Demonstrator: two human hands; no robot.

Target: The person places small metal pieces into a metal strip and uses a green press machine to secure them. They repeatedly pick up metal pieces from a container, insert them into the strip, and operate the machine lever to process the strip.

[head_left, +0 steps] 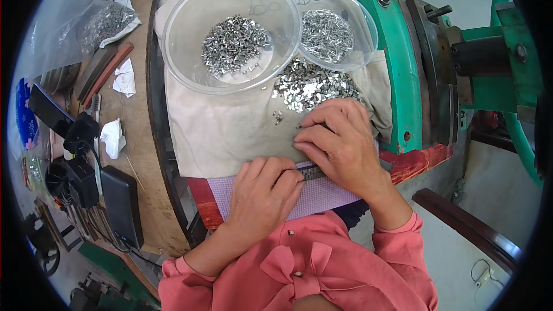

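Note:
My left hand [265,187] is closed, its curled fingertips at the left end of a narrow metal strip [313,173] with what looks like a row of small pieces along it. Over the cloth above that strip, my right hand [341,141] is closed, thumb and fingers drawn together. A tiny dark bit shows by its fingertips, but what they hold is too small to name. Just beyond lies a loose pile of small shiny metal pieces [314,87]. Behind it stand a large clear plastic bowl [181,60] of short metal pieces and a smaller clear bowl [368,29] of thin metal pins.
A beige cloth [201,129] and a lilac woven mat [222,191] cover the red work surface. To the right is a green machine [397,75] with bolts. A wooden table [147,207] on the left bears a black power bank [122,207], crumpled tissue [113,138] and a plastic bag [69,23].

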